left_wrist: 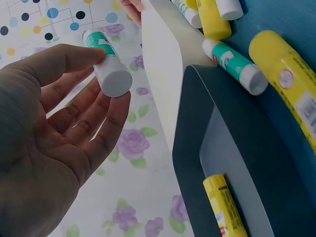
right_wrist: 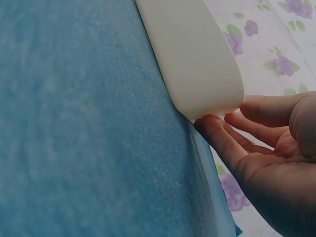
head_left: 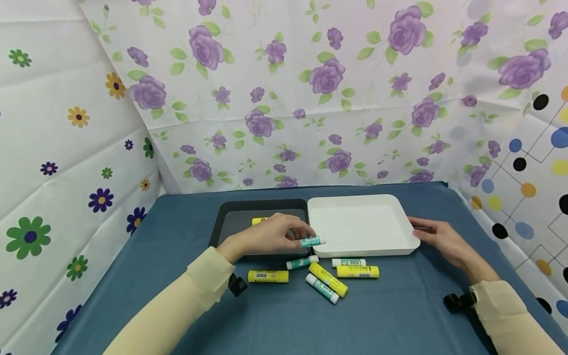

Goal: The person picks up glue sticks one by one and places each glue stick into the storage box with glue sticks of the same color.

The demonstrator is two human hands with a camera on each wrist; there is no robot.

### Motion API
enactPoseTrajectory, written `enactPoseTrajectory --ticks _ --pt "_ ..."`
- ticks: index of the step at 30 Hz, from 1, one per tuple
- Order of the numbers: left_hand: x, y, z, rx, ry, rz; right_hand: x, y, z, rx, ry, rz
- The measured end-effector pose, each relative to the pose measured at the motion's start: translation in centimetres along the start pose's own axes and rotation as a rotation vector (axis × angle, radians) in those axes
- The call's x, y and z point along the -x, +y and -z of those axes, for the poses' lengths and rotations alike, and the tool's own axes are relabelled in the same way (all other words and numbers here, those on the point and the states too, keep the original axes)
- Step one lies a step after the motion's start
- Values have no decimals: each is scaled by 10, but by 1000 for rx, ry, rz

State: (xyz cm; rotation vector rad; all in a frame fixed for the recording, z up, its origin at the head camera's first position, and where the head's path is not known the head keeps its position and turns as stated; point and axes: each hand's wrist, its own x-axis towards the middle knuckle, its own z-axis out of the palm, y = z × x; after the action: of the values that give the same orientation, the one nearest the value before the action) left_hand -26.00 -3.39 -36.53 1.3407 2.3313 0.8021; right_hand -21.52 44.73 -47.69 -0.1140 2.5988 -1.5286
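My left hand (head_left: 278, 232) pinches a green-and-white glue stick (left_wrist: 109, 66) between thumb and fingers, above where the two trays meet. In the left wrist view its white end faces the camera. Below that hand stands the dark grey tray (head_left: 222, 222), with a yellow glue stick (left_wrist: 224, 207) lying inside it. The white tray (head_left: 359, 222) sits to its right. At that tray's right side my right hand (head_left: 445, 241) holds the edge, and the right wrist view shows thumb and fingertips on the wall (right_wrist: 197, 64) of the white tray.
In front of the trays lie yellow glue sticks (head_left: 268, 276) and green-and-white glue sticks (head_left: 322, 288), several in all. A blue cloth (head_left: 390, 315) covers the table. Flowered sheets (head_left: 284, 98) rise behind and at the left, a dotted sheet (head_left: 523, 197) at the right.
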Motion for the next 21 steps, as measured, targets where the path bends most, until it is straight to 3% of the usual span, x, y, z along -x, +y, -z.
enactPoseTrajectory --ticks 7,21 --pt "-18 4 -1 -3 -6 -5 -1 1 0 6 -4 4" --pt "-45 7 12 -27 -16 -4 -1 1 1 9 -1 10"
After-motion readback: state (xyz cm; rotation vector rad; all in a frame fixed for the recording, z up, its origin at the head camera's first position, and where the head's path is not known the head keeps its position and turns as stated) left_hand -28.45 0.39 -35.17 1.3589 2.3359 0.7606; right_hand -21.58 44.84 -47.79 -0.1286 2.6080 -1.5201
